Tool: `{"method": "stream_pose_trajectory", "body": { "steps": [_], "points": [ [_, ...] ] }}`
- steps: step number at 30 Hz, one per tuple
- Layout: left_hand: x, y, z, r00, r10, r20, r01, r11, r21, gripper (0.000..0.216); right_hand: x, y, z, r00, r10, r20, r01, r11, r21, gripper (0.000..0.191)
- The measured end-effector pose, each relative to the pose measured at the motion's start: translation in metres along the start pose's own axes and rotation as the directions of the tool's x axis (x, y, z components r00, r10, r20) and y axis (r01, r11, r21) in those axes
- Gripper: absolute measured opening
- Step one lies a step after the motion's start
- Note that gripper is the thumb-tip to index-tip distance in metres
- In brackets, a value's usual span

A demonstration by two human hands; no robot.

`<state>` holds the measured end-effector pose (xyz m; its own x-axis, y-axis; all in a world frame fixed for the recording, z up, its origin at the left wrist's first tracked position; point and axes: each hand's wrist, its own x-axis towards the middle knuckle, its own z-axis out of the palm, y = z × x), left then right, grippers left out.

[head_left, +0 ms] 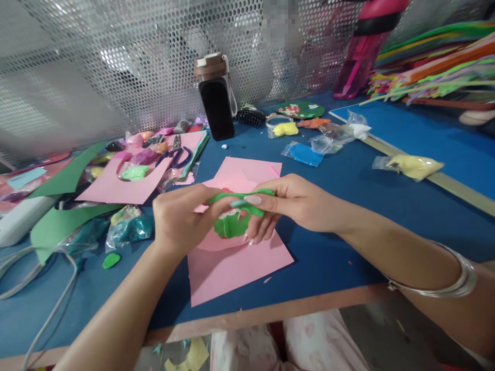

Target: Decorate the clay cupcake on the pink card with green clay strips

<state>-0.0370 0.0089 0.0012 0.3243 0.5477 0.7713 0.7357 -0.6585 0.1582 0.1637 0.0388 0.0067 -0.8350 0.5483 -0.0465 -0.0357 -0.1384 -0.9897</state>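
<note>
Both hands meet over a pink paper sheet (pixel 235 263) on the blue table. My left hand (pixel 180 219) is closed, pinching the left end of a thin green clay strip (pixel 242 198). My right hand (pixel 288 203) pinches the strip's right end between thumb and fingers. The strip is stretched between them, just above a green clay shape (pixel 230 226) lying on a pink clay disc (pixel 212 239). Part of the green shape is hidden behind my fingers.
A brown-lidded dark bottle (pixel 216 98) stands behind. Bags of coloured clay (pixel 303 153) and a yellow one (pixel 413 166) lie right. Left are pink paper (pixel 124 188), green paper (pixel 58 224), pliers (pixel 176 154), and cables (pixel 42 288). A perforated metal screen (pixel 116 62) backs the table.
</note>
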Motion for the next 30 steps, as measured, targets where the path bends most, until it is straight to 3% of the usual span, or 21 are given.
{"method": "stream_pose_trajectory", "body": {
  "steps": [3, 5, 8, 10, 12, 17, 22, 26, 30],
  "points": [
    [0.000, -0.004, -0.001, 0.928, -0.350, -0.131, 0.326, 0.929, -0.174, 0.021, -0.003, -0.001, 0.001, 0.999, -0.034, 0.037, 0.033, 0.999, 0.015, 0.024],
    [0.000, -0.002, 0.000, 0.901, -0.410, -0.143, 0.364, 0.893, -0.263, 0.023, -0.003, 0.000, 0.004, 0.997, -0.049, 0.068, 0.050, 0.998, -0.025, 0.040],
    [-0.001, 0.004, 0.007, 0.962, -0.271, 0.033, 0.268, 0.914, -0.305, 0.037, -0.001, 0.006, 0.009, 0.993, -0.104, 0.059, 0.108, 0.991, -0.078, 0.047],
    [-0.002, 0.009, 0.012, 0.969, -0.164, 0.184, 0.217, 0.923, -0.317, 0.042, 0.001, 0.011, 0.012, 0.993, -0.113, 0.020, 0.115, 0.976, -0.183, 0.034],
    [-0.002, 0.012, 0.016, 0.965, -0.088, 0.246, 0.170, 0.927, -0.334, 0.033, 0.004, 0.015, 0.014, 0.996, -0.091, -0.027, 0.078, 0.950, -0.302, 0.022],
    [0.000, 0.014, 0.018, 0.986, 0.077, 0.147, -0.032, 0.957, -0.287, 0.008, 0.006, 0.019, 0.015, 0.996, 0.072, -0.057, -0.081, 0.980, -0.180, 0.026],
    [0.002, 0.004, 0.011, 0.986, 0.167, -0.018, -0.168, 0.983, -0.080, 0.017, 0.005, 0.015, 0.015, 0.993, 0.091, -0.077, -0.100, 0.987, -0.125, 0.035],
    [0.000, -0.006, 0.006, 0.985, 0.053, -0.167, -0.051, 0.999, 0.015, 0.016, 0.003, 0.010, 0.013, 0.997, 0.074, -0.017, -0.075, 0.992, -0.100, 0.027],
    [-0.002, 0.000, 0.006, 0.968, -0.170, -0.185, 0.139, 0.975, -0.171, 0.014, 0.003, 0.010, 0.014, 0.998, -0.038, -0.040, 0.031, 0.987, -0.160, 0.046]
  ]
}}
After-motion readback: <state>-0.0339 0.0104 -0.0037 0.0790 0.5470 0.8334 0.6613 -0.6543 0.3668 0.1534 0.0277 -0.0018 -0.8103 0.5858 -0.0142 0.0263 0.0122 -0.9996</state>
